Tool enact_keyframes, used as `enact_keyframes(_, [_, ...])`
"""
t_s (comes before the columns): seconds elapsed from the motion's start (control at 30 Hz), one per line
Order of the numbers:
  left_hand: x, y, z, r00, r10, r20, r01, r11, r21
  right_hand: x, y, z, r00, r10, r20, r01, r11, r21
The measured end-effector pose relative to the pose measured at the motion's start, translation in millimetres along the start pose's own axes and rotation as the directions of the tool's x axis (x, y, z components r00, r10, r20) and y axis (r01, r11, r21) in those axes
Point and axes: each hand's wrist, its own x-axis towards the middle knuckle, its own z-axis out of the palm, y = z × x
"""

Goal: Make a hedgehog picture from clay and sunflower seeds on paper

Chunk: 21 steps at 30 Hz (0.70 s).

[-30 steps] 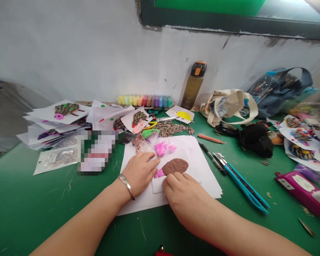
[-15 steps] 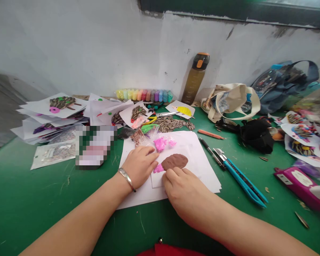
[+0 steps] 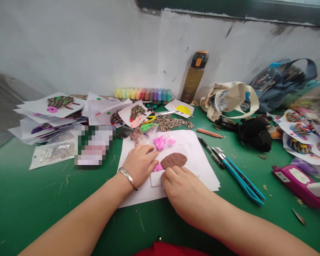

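Observation:
A flattened brown clay oval (image 3: 174, 160) lies on a small white card (image 3: 156, 180) over larger white sheets (image 3: 208, 174). Pink clay (image 3: 157, 167) touches the oval's left end. Fingers apart, my left hand (image 3: 140, 164) rests on the paper with its fingertips beside the pink clay; nothing shows in its grasp. My right hand (image 3: 182, 188) is closed at the lower edge of the brown oval, its fingertips bent under and whatever they pinch hidden. Beyond the card lies more pink clay (image 3: 160, 142) in clear wrap.
Sunflower seeds (image 3: 168, 123), scissors (image 3: 164, 113) and bagged clay lie behind the paper. A pen (image 3: 210, 151), blue tongs-like tool (image 3: 242, 179) and orange pencil (image 3: 209, 133) are right. Stacked pictures (image 3: 50, 117) stand left; a bottle (image 3: 194, 76) leans on the wall.
The whole view has shifted very slightly. Both hands keep nearly the same places and poses around the clay.

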Motion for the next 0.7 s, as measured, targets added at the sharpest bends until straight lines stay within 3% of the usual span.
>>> enact_keyframes(0.43, [4.1, -2.6, 0.5, 1.0, 0.01, -0.014, -0.01, 1.0, -0.017, -0.6, 0.9, 1.0, 1.0, 0.007, 0.017, -0.007, 1.0, 0.013])
enact_keyframes(0.7, [8.5, 1.3, -4.4, 0.999, 0.006, 0.047, -0.008, 0.999, 0.047, 0.6, 2.5, 0.1, 1.0, 0.014, 0.021, -0.015, 0.998, 0.054])
